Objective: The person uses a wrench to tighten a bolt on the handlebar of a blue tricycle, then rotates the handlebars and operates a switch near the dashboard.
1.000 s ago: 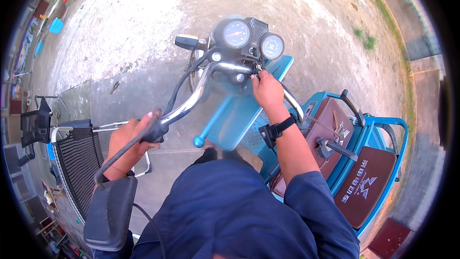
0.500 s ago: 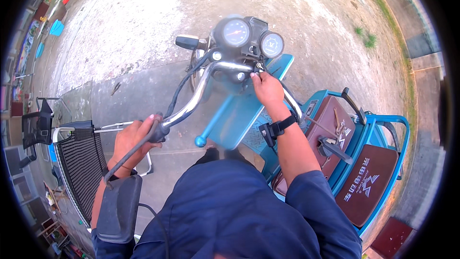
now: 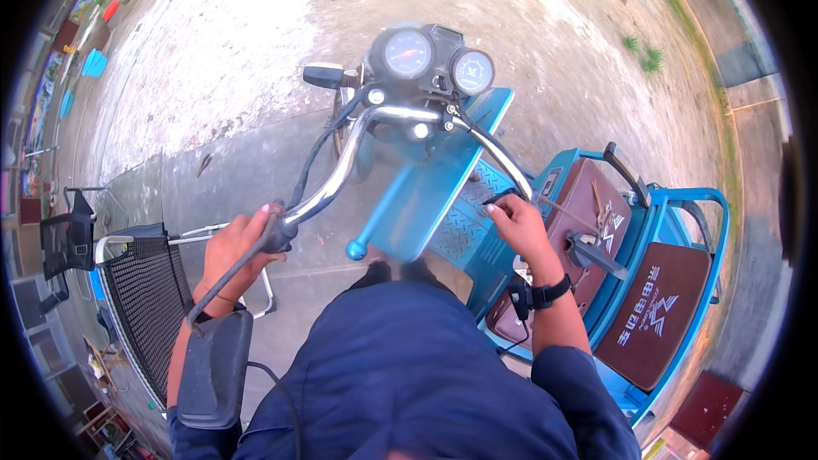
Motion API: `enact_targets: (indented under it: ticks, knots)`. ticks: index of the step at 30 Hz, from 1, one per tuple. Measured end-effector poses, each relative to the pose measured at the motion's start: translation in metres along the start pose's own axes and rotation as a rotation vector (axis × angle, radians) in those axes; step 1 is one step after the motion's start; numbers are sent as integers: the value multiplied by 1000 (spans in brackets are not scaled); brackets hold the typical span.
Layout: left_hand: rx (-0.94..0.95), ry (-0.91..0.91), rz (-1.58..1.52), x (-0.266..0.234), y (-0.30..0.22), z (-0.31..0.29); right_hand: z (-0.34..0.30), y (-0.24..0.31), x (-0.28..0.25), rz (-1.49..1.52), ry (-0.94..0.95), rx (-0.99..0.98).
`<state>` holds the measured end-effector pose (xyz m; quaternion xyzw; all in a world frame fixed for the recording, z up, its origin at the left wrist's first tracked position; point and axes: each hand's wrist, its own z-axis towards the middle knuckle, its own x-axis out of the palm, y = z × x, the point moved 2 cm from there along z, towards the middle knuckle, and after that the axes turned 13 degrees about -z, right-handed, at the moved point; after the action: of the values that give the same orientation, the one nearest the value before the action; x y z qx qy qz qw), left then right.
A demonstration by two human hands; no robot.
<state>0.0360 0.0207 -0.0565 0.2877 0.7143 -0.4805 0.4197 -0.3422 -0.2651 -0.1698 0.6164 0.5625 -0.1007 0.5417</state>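
In front of me is a three-wheeler's chrome handlebar (image 3: 338,172). My left hand (image 3: 237,249) is wrapped round its left grip, below a black mirror (image 3: 213,368) that hides part of my forearm. Close to the bar's right end, my right hand (image 3: 521,230) is closed, with thumb and forefinger at a small dark piece (image 3: 501,197); I cannot make out what it is. Two round gauges (image 3: 407,53) stand above the bar's middle, next to a clamp with bolts (image 3: 450,117). A blue front panel (image 3: 417,213) slopes beneath.
To the right, brown seats (image 3: 656,311) sit in a blue frame (image 3: 722,255), with a grey bracket-like part (image 3: 596,254) over the nearer one. On the left stands a black mesh chair (image 3: 146,307). Pale dusty ground (image 3: 239,25) lies ahead. A turn signal (image 3: 324,77) juts out left.
My right hand has left the clamp at the bar's middle and moved right and back toward the bar's right end. My left hand stays on its grip.
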Motion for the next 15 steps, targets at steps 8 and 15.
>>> enact_targets:
  ticks: [8, 15]
  knots:
    - [152, -114, -90, 13, 13, -2, -97, -93, -4, 270, -27, 263]
    - [115, -127, -333, 29, 41, -5, -194, -189, 10, 328, -190, 697]
